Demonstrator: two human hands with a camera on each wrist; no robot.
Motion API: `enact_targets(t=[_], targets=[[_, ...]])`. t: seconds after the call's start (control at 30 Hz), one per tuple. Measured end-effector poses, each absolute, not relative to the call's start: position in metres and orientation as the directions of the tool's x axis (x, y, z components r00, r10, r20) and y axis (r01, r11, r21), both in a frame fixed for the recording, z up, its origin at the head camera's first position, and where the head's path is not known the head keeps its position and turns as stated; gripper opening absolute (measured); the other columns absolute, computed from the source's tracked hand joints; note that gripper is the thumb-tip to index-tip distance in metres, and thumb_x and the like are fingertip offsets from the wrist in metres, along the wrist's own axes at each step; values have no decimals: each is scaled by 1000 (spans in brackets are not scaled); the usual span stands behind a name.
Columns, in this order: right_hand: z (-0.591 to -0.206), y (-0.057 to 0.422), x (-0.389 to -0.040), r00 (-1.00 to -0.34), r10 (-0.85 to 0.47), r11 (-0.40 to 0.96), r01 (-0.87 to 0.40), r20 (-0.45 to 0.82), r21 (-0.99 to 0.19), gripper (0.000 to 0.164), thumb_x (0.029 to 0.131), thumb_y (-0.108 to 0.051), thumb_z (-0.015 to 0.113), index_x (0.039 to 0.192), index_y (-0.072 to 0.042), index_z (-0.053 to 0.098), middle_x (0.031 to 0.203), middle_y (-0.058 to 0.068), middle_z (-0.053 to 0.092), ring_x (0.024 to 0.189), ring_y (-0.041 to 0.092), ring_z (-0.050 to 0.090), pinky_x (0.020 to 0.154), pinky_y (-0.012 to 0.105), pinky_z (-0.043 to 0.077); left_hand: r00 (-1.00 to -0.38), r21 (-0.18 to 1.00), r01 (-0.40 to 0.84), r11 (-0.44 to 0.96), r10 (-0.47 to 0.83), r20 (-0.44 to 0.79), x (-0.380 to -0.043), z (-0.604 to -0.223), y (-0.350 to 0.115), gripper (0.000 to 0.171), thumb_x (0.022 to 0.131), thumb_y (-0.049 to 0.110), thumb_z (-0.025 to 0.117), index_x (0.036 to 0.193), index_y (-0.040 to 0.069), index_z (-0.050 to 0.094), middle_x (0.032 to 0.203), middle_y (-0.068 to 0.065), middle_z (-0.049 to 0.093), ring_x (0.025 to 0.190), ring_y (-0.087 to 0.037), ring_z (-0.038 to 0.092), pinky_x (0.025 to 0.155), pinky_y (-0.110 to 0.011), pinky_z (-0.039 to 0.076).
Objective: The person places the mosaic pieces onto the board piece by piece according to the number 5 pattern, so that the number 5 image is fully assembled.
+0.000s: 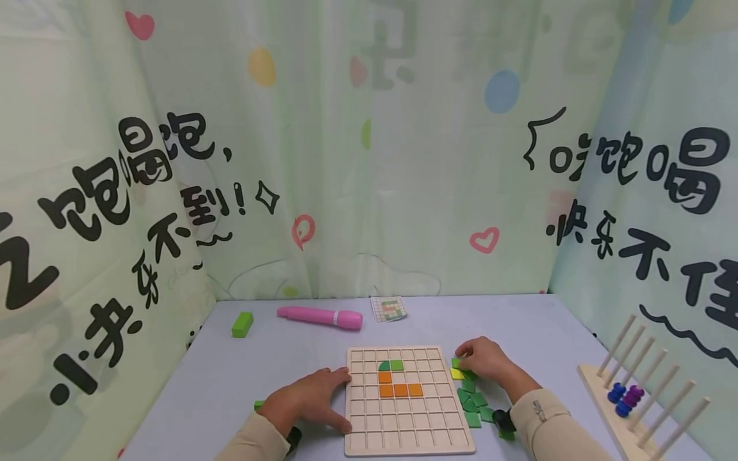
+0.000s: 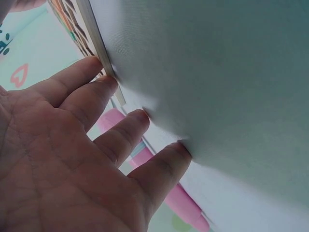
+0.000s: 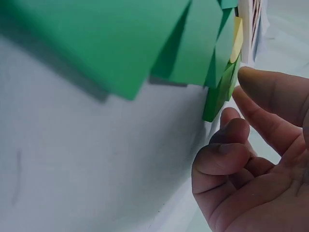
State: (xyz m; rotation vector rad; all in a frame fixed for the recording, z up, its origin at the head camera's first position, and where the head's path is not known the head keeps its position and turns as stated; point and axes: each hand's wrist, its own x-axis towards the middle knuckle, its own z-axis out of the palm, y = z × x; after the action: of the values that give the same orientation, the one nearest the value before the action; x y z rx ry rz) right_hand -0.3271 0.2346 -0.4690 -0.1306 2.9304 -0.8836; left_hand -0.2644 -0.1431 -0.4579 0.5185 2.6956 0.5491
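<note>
A square wooden grid board (image 1: 369, 442) lies on the table, with orange tiles (image 1: 401, 390), a light green tile (image 1: 396, 365) and a rounded dark green tile (image 1: 384, 366) in its cells. My left hand (image 1: 314, 397) rests at the board's left edge, thumb and fingers spread. In the left wrist view two fingertips (image 2: 107, 83) meet the board's side. My right hand (image 1: 487, 360) is over the far end of a loose tile pile to the board's right. Thumb and forefinger reach a light green tile (image 3: 222, 92), a small gap between their tips; the other fingers curl loosely.
Dark green tiles (image 1: 469, 403) and a yellow tile (image 1: 457, 374) lie along the board's right side. Behind are a pink pen-shaped object (image 1: 319, 316), a patterned card (image 1: 389, 309) and a green block (image 1: 242, 324). A wooden peg stand (image 1: 611, 410) with beads stands far right.
</note>
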Motion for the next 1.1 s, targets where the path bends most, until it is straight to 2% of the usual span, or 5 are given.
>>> enact_targets(t=[0.17,0.43,0.77,1.1], targets=[[-473,234,-328,-993,-108,843,-70,-42,-533,19,87,-4,71,105,1,74,94,7,66,83,21,57,74,38,51,-873,425,290,858,419,-249,-264,-457,-143,88,73,50,91,147,19,54,152,-5,54,136,-27,53,114,-51,45],[-470,232,-325,-995,-88,818,-49,-42,-573,8,87,-2,71,93,-4,66,86,5,61,78,19,55,68,33,48,-875,422,296,857,420,-240,-266,-460,-144,89,72,51,92,146,19,55,150,-5,56,135,-27,54,114,-50,45],[-465,219,-324,-995,-61,725,12,-82,-689,8,90,-5,68,97,-3,66,90,8,60,80,20,55,66,31,48,-876,429,281,859,412,-250,-267,-461,-144,88,72,49,92,146,20,54,149,-6,56,132,-26,55,113,-51,46],[-471,204,-324,-992,-105,678,-24,-65,-735,5,93,-5,67,97,-3,68,89,7,62,79,21,55,67,32,47,-874,434,291,853,421,-242,-267,-461,-145,89,72,50,92,147,19,54,152,-5,54,136,-27,53,114,-50,45]])
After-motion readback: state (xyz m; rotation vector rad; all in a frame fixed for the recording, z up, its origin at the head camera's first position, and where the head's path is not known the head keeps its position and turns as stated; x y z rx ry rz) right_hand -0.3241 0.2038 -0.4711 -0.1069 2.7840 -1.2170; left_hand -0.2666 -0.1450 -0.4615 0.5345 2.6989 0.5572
